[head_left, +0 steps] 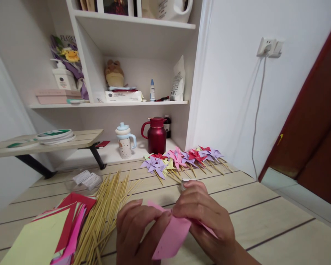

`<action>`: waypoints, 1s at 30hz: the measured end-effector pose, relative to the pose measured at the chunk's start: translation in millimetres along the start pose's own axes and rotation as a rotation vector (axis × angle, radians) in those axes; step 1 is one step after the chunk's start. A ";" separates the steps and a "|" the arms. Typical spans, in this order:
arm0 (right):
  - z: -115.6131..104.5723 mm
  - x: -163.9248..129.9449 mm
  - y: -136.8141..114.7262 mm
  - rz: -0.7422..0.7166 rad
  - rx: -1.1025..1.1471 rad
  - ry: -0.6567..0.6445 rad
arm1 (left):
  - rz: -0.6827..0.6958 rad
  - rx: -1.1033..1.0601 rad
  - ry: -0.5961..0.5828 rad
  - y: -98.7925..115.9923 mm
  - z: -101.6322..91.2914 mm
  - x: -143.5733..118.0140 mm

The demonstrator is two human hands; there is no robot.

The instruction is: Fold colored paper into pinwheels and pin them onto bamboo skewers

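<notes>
Pale wood-plank table [264, 206] runs across the room against a white wall; white shelf unit [132, 103] stands behind its far edge.

Near left corner of table: fanned stack of square coloured paper sheets [44, 235], yellow-green on top, red and pink beneath. Stock lies within reach of the left hand.

Just right of the stack: loose heap of thin bamboo sticks [105, 217], spread from the near edge toward the middle of the table.

Far edge, centre to right: row of finished paper pinwheels on sticks [182, 160], purple, pink and red, laid side by side, well apart from the working area near the person.

Behind them on the lower white ledge: dark red metal jug [156, 136] and a small spotted cup with a blue lid [125, 141].

Near edge, centre: pink paper sheet [172, 235], partly folded, held just above the table between both hands.

Left hand [135, 232]: fingers curled, thumb and fingertips pinching the sheet's left side. Probably steadying it.

Right hand [206, 221]: curled over the sheet's upper right part, fingers closed on the fold, pressing it. A small pale object [185, 181] shows at its far side; too hidden to identify.
</notes>
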State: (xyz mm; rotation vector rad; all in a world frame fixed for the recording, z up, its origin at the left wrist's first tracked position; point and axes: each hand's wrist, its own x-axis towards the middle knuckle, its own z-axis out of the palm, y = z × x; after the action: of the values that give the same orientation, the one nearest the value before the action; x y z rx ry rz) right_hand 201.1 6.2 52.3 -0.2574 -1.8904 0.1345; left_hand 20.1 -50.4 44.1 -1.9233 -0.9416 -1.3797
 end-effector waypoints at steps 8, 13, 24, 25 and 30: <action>0.8 1.9 -0.2 -0.032 0.000 -0.016 | 0.026 0.014 -0.012 -1.1 0.2 2.1; 3.8 -1.9 6.3 -0.032 -0.021 -0.033 | -0.072 -0.021 -0.086 -5.3 6.0 -8.9; 23.9 -19.9 28.5 0.662 0.408 0.109 | -1.128 -0.241 0.567 -46.0 -11.9 14.4; 25.3 -21.0 29.8 0.742 0.444 0.104 | -1.210 -0.288 0.647 -51.8 -17.5 16.2; 31.9 -24.9 36.2 0.958 0.582 0.115 | -1.499 -0.542 0.717 -64.7 -40.8 15.6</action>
State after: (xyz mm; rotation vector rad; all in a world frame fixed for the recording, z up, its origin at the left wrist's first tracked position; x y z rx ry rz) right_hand 182.7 36.4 11.0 -0.7231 -1.3949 1.2551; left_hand -51.2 -41.9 74.5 -0.5036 -1.7784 -3.0556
